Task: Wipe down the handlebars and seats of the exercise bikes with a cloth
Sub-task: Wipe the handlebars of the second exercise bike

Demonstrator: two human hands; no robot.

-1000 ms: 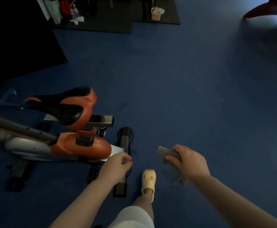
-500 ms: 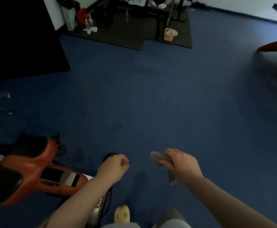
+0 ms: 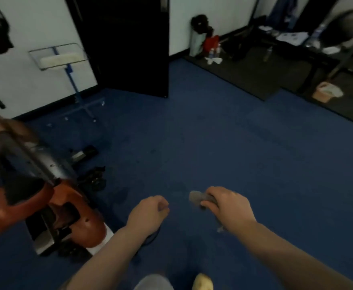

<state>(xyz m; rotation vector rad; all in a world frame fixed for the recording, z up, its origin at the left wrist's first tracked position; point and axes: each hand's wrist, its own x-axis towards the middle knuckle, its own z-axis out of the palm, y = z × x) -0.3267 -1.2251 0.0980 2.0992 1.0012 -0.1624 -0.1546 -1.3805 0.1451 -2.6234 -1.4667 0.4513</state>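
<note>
The right hand (image 3: 229, 206) grips a grey cloth (image 3: 198, 198), fingers curled round it; the left hand (image 3: 148, 212) is fisted, empty. Neither touches the orange exercise bike (image 3: 52, 197) at left — likely between wipes. Next: bring the cloth to a handlebar or seat.

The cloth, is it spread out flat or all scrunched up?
Scrunched up: the right hand grips the grey cloth in a bunch.

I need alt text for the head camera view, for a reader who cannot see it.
A person's right hand grips a grey cloth above blue carpet, while the left hand, fingers curled, holds nothing. An orange exercise bike stands at the left, untouched.
</note>
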